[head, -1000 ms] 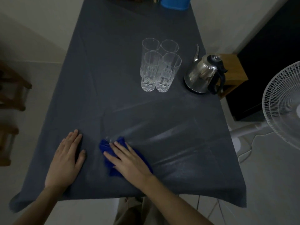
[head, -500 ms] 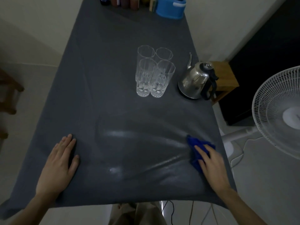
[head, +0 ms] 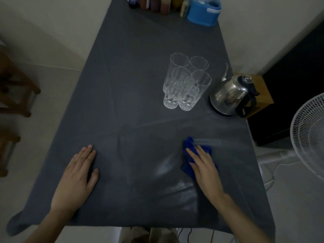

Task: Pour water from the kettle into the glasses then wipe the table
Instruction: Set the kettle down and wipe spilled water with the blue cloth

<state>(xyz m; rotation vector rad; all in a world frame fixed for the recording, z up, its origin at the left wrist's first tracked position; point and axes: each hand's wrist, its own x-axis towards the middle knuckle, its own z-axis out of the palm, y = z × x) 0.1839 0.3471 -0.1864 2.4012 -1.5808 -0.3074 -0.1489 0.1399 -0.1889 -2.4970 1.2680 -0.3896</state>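
Several tall clear glasses (head: 186,81) stand clustered right of the table's middle. A steel kettle (head: 229,95) with a black handle sits to their right, near the table's right edge. My right hand (head: 205,169) lies flat on a blue cloth (head: 189,153), pressing it onto the dark grey tablecloth (head: 131,102) in the near right part. My left hand (head: 77,176) rests palm down with fingers spread on the near left of the table, holding nothing. Wet streaks shine on the cloth around my right hand.
A blue container (head: 203,13) and several bottles (head: 154,4) stand at the table's far end. A white fan (head: 310,137) is at the right, a small wooden stand (head: 263,92) behind the kettle, wooden chair frames (head: 15,95) at the left.
My right hand slid the blue cloth from the near middle out to the right edge, then back leftward to the near right part. My left hand stayed put.
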